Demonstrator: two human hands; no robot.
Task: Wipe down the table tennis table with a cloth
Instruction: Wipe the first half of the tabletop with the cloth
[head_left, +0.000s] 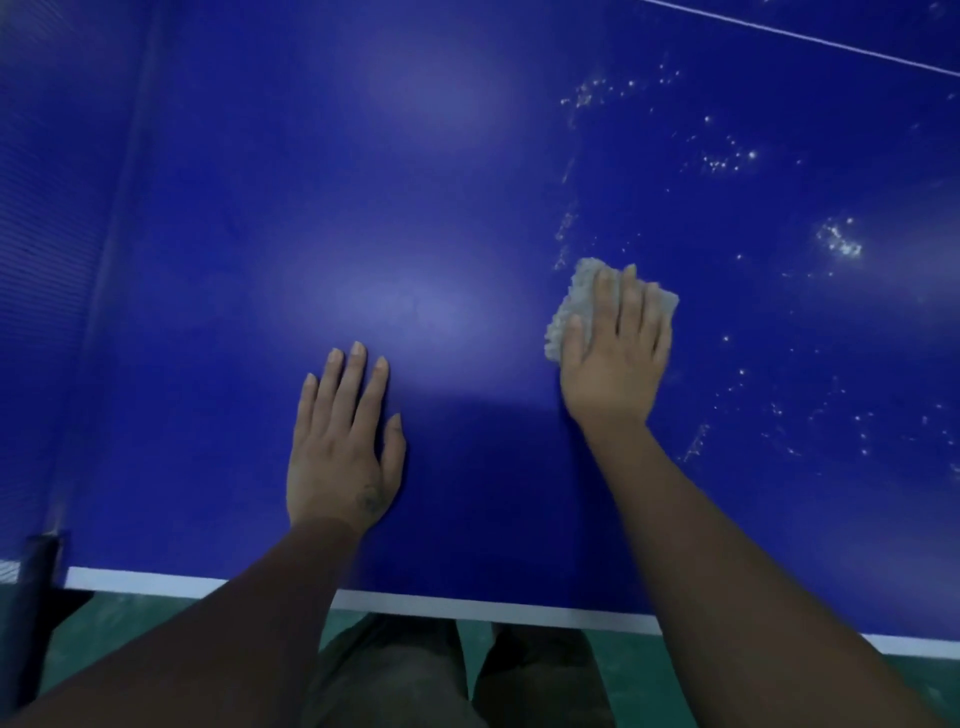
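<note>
Right hand (615, 358) flat on cloth (574, 306) — wet table (467, 208)

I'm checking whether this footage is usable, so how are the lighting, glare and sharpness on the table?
Head view: dim overall; soft pale glare patches on the blue table, one just beyond the left hand; white specks glint to the right of the cloth under the right hand; the person's shadow darkens the near edge; slightly soft, wide-angle bending at the edges.
</note>
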